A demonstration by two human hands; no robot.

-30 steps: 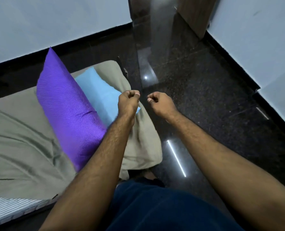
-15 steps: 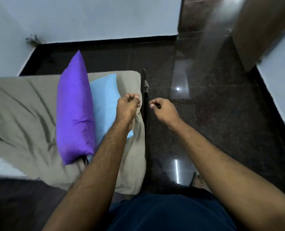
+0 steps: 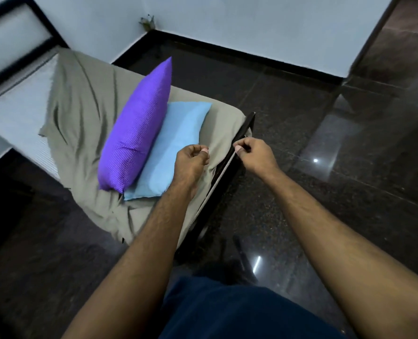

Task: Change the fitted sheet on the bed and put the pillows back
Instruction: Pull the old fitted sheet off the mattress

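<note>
Both pillows lie on the grey fitted sheet (image 3: 85, 106), which is rumpled and leaves bare mattress (image 3: 14, 111) exposed beyond it. The purple pillow (image 3: 139, 128) leans on the blue pillow (image 3: 173, 148). Left hand (image 3: 190, 159) and right hand (image 3: 254, 155) are curled at the sheet's near edge; whether either grip holds cloth cannot be told. Risk: pulling the sheet may topple the pillows off the bed.

I see the purple pillow (image 3: 139, 128) in a shiny, finely dotted woven cloth, and the light blue pillow (image 3: 176, 152) in plain matt cloth. The grey-beige sheet (image 3: 85, 106) looks like soft, matt, creased fabric. The floor (image 3: 300, 106) is dark speckled polished stone, glossy with light reflections. The bed frame (image 3: 230, 172) looks dark and smooth.
</note>
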